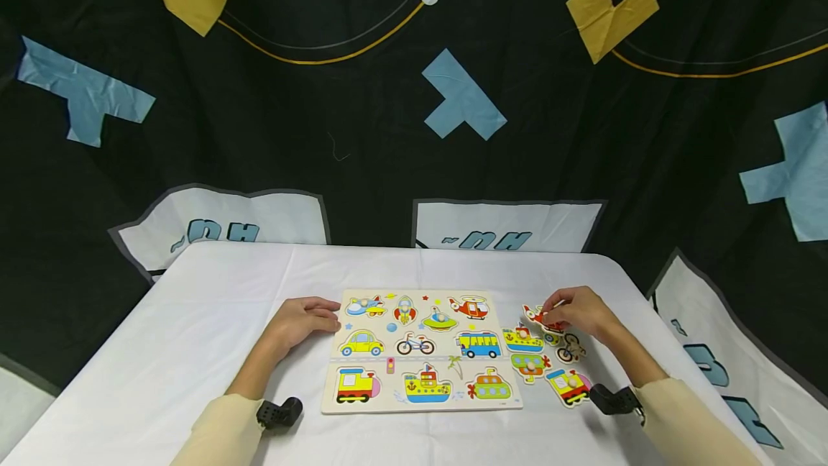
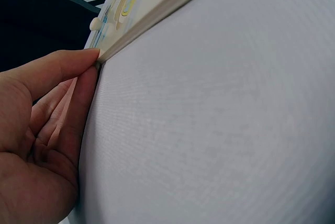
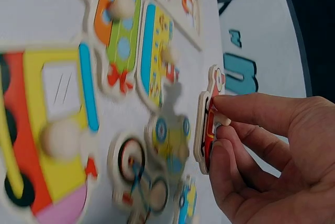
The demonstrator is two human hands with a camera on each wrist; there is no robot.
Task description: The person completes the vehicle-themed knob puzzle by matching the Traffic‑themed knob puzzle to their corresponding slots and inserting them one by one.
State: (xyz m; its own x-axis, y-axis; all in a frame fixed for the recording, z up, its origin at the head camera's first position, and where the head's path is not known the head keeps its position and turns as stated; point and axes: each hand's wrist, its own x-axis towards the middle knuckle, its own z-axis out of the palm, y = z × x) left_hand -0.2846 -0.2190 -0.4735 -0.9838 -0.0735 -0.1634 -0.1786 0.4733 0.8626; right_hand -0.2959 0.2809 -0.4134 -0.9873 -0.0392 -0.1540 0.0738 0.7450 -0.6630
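My left hand point(image 1: 304, 323) is at the left edge of a wooden puzzle board point(image 1: 446, 372) printed with vehicles. In the left wrist view, the left fingers point(image 2: 63, 67) pinch the board's edge point(image 2: 152, 22). My right hand point(image 1: 578, 311) holds a red helicopter puzzle piece point(image 3: 205, 130) between thumb and fingers around its knob, tilted on edge above the table. Beneath and beside it lie loose knobbed pieces: a ship point(image 1: 522, 340), a green submarine point(image 1: 529, 365), a bicycle point(image 1: 571, 349) and a train point(image 1: 569, 387). A yellow car piece point(image 3: 172, 148) is partly covered in the head view.
A white cloth covers the table point(image 1: 194, 351). Behind it hangs a black curtain point(image 1: 362, 142) with blue and yellow shapes. In the right wrist view, another blue and yellow piece point(image 3: 186, 198) lies beyond the bicycle, only partly visible.
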